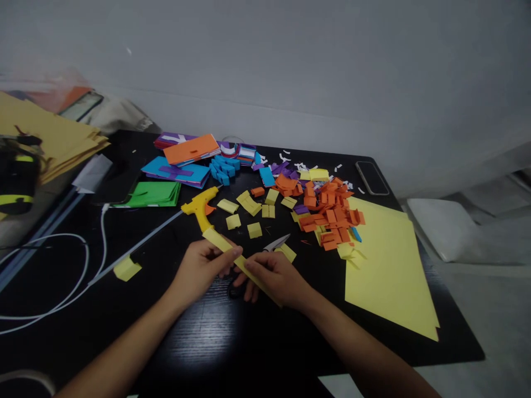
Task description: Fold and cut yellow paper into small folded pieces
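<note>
A long yellow paper strip (220,242) slants between my two hands over the black table. My left hand (204,266) pinches it near its upper end, thumb on top. Close beside, my right hand (277,275) grips the strip farther down, and its lower end pokes out below the palm. Scissors (277,243) lie under and behind my right hand, their blades pointing up and right, the handles partly hidden. A yellow glue gun (202,207) rests just beyond my left hand. Several small folded yellow paper pieces (249,203) are scattered past the hands.
Orange folded papers (332,210) are heaped at right, beside large yellow sheets (388,271) and a phone (372,178). Blue (176,170) and green papers (156,194) lie at back left. A white cable (85,260) loops on the left. A wall (265,72) stands behind the table.
</note>
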Available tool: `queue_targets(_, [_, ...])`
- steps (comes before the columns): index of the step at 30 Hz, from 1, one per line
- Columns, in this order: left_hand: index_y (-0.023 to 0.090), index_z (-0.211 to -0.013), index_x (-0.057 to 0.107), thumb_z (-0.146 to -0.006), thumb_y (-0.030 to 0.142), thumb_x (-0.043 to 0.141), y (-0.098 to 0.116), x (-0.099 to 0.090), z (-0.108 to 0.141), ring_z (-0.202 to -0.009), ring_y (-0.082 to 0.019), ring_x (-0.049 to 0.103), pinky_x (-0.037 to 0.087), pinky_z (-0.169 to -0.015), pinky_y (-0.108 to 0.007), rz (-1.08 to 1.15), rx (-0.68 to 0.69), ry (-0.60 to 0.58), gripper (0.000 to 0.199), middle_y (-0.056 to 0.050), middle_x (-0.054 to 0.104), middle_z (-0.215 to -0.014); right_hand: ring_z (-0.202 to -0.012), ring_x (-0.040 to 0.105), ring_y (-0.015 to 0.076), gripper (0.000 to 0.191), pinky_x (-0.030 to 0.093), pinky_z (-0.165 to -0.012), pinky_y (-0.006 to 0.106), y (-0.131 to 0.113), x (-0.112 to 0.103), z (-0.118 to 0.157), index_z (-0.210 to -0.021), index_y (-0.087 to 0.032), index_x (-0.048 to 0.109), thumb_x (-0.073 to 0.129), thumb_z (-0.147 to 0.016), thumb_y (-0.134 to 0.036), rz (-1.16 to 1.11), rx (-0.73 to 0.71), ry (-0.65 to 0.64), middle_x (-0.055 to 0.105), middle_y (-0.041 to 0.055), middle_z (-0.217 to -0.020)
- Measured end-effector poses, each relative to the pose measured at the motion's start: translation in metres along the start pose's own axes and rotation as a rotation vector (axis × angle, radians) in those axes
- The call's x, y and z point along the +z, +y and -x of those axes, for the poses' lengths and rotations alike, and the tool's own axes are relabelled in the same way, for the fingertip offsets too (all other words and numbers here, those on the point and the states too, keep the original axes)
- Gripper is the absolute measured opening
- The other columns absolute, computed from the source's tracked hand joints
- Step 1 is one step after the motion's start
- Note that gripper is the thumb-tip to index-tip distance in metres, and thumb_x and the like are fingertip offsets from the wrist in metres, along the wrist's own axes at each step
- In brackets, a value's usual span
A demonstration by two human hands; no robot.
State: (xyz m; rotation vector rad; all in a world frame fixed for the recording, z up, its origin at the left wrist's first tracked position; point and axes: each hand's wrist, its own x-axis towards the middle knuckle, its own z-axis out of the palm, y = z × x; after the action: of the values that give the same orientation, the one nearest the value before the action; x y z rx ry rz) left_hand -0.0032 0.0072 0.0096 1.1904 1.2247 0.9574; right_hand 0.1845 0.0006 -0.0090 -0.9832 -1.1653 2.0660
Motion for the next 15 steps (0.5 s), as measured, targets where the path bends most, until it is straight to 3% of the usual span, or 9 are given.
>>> queue_targets(6, [0.015,-0.070,0.070,-0.080,0.027,0.074,0.0049,-0.0071,-0.0021,-0.041,-0.007,0.049,0.041,-0.043,-0.017,-0.024,0.081,0.185,0.016,0.005,0.056,-0.047,-0.050,0.064,0.0094,0.039,0.046,-0.043,0.019,-0.0004,-0.0045,0.0019,-0.095,-0.013,0.072,0.068,-0.093,-0.052,0.063,-0.030,-0.004,0.079,0.0070,-0.084])
queue_targets(8, [0.015,-0.072,0.070,-0.081,0.026,0.074,0.0037,-0.0038,-0.0010,-0.041,-0.008,0.050,0.041,-0.043,-0.017,-0.016,0.075,0.162,0.014,0.005,0.056,-0.047,-0.048,0.063,0.0090,0.038,0.043,-0.041,0.018,-0.0020,-0.0041,0.0025,-0.093,-0.014,0.072,0.067,-0.094,-0.051,0.087,-0.050,0.013,0.079,0.0064,-0.083])
queue_targets(12, [0.015,-0.075,0.073,-0.081,0.027,0.075,0.0010,-0.0001,0.0007,-0.043,-0.008,0.053,0.043,-0.043,-0.016,-0.030,0.030,0.007,0.013,0.004,0.059,-0.050,-0.046,0.058,0.0076,0.038,0.039,-0.041,0.017,-0.0064,-0.0013,0.0039,-0.087,-0.014,0.072,0.065,-0.095,-0.051,0.154,-0.078,0.026,0.077,0.0045,-0.077])
queue_targets(15, [0.016,-0.074,0.073,-0.082,0.026,0.074,0.0015,-0.0008,0.0010,-0.044,-0.009,0.056,0.045,-0.044,-0.016,-0.040,0.027,-0.022,0.014,0.004,0.061,-0.050,-0.045,0.057,0.0073,0.038,0.038,-0.040,0.017,-0.0087,0.0009,0.0052,-0.087,-0.014,0.072,0.065,-0.096,-0.050,0.169,-0.095,0.030,0.077,0.0043,-0.077])
